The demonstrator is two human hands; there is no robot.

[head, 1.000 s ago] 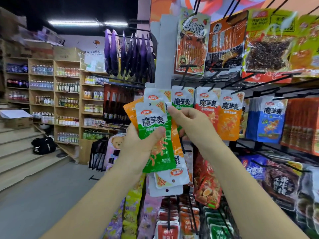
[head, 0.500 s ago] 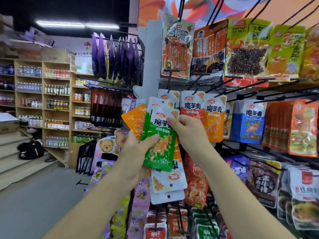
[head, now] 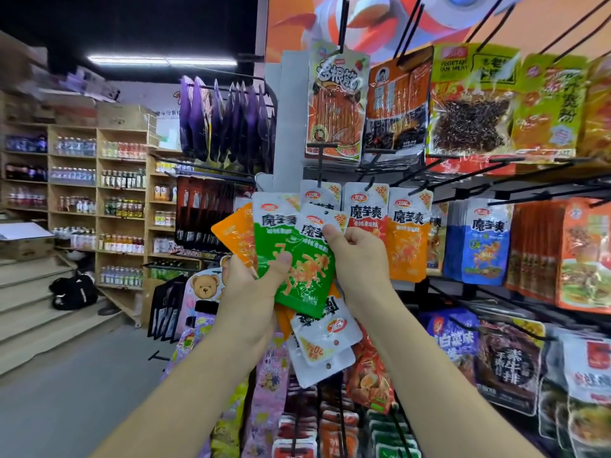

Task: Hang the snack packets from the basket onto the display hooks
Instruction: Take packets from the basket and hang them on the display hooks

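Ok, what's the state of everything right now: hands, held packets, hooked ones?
Front green packet: tilted, unhung, in front of the bunch.
Left hand: grips the fanned bunch of packets.
Right hand: pinches that green packet's top edge.
Orange packet: in the bunch, unhung.
White-topped packets: in the bunch, upside down.
Red packet: hanging on a hook.
Blue packets: hanging on a hook.

Head view — forward, near display hooks.
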